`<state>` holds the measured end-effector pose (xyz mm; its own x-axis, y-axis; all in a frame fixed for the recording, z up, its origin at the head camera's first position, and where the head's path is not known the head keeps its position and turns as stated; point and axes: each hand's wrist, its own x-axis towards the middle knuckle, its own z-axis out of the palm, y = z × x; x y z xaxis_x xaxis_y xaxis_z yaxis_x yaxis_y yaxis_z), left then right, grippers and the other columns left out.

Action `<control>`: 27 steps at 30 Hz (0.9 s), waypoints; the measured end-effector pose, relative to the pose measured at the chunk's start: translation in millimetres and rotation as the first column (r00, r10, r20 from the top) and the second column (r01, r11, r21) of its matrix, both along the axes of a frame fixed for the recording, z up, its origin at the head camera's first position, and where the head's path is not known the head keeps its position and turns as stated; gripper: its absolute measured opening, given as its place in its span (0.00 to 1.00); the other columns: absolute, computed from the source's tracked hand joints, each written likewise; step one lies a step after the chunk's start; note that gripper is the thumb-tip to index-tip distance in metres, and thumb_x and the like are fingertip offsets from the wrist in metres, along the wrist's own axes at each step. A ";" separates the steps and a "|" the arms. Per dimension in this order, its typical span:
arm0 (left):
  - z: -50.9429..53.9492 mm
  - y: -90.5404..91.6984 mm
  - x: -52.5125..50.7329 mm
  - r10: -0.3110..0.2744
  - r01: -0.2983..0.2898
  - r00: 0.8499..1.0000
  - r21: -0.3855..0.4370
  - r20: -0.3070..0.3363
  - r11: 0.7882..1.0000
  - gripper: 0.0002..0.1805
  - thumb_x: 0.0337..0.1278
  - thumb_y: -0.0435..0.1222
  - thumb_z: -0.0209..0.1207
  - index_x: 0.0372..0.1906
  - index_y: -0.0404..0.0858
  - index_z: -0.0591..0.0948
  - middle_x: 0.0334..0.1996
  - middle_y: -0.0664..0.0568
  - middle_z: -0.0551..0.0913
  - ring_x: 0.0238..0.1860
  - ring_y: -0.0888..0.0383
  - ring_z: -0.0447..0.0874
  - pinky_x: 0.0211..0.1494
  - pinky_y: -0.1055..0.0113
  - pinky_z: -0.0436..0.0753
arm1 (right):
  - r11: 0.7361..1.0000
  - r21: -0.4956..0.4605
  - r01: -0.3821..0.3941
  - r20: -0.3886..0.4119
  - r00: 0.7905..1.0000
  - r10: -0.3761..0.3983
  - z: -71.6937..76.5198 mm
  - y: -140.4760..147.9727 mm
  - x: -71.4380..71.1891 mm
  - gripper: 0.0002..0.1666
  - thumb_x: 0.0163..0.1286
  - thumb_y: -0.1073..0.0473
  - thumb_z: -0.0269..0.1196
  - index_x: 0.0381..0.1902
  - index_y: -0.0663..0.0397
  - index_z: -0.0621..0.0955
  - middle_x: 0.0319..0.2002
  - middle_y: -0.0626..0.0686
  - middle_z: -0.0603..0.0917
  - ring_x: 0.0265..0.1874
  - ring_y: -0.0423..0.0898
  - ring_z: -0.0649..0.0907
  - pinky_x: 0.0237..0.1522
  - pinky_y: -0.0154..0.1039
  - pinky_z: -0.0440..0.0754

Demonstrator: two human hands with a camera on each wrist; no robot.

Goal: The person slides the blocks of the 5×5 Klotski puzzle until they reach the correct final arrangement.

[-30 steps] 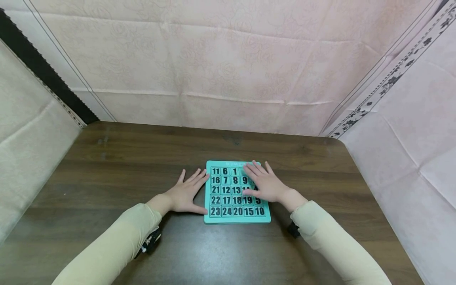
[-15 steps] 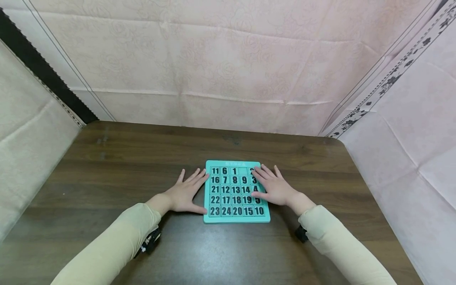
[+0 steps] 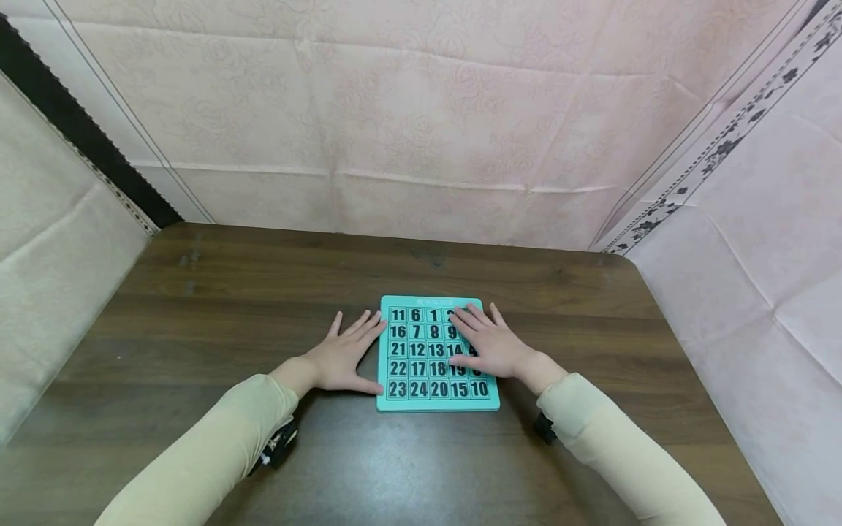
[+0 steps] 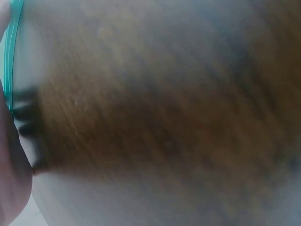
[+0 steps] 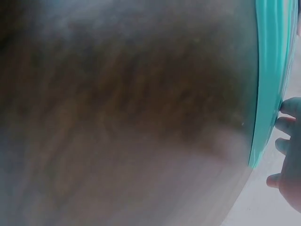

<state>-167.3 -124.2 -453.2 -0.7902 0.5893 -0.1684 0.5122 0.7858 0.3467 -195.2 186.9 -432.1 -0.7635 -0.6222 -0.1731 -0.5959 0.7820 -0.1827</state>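
A turquoise number board with a grid of black numerals lies flat in the head view. My left hand is spread at its left side, thumb and fingertips touching that edge. Across the board's right part lies my right hand, fingers extended, covering several numbers of the right columns. The left wrist view shows a strip of the board beside part of the left hand. In the right wrist view, fingertips of the right hand are at the board's edge.
The brown wooden table extends around the board. Pale patterned cloth hangs behind it and at both sides. Each wrist carries a dark device, partly visible below the light sleeves.
The right hand moved right, towards the board's right edge, then back left over the numbers. The left hand and the board look nearly unmoved.
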 end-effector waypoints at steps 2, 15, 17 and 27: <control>-0.1 -0.2 0.1 0.002 -0.002 1.000 -0.003 0.000 1.000 0.61 0.41 0.73 0.53 0.75 0.44 0.44 0.76 0.50 0.40 0.76 0.50 0.35 0.70 0.37 0.32 | 1.000 0.006 -0.002 -0.004 1.000 0.002 0.0 -0.9 -0.3 0.49 0.65 0.30 0.49 0.73 0.51 0.55 0.74 0.53 0.53 0.74 0.54 0.48 0.69 0.63 0.38; -1.3 -0.5 0.3 0.009 -0.009 1.000 0.005 0.008 1.000 0.61 0.40 0.73 0.52 0.75 0.44 0.44 0.76 0.51 0.40 0.76 0.50 0.35 0.70 0.38 0.32 | 0.999 -0.037 0.017 -0.019 1.000 -0.017 1.4 20.2 8.6 0.49 0.64 0.31 0.52 0.73 0.51 0.55 0.74 0.54 0.54 0.74 0.54 0.49 0.69 0.64 0.38; -1.4 -0.6 0.4 0.011 -0.011 1.000 0.007 0.008 1.000 0.61 0.40 0.73 0.53 0.75 0.44 0.45 0.76 0.50 0.40 0.76 0.49 0.35 0.70 0.37 0.32 | 0.999 -0.041 0.013 -0.018 1.000 -0.014 1.2 25.8 12.5 0.49 0.63 0.32 0.53 0.73 0.52 0.55 0.74 0.55 0.55 0.74 0.55 0.50 0.69 0.64 0.39; -2.4 -0.1 -0.8 0.007 -0.007 1.000 0.003 0.002 1.000 0.62 0.40 0.73 0.52 0.75 0.44 0.44 0.76 0.50 0.40 0.76 0.49 0.36 0.70 0.37 0.32 | 1.000 -0.013 -0.005 -0.034 0.999 0.004 -5.2 38.4 21.2 0.49 0.63 0.30 0.51 0.73 0.51 0.57 0.74 0.54 0.54 0.74 0.56 0.50 0.68 0.65 0.41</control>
<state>-168.1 -124.3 -455.6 -0.7937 0.5846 -0.1685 0.5063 0.7882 0.3498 -173.9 225.2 -437.3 -0.7659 -0.6277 -0.1389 -0.6055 0.7769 -0.1724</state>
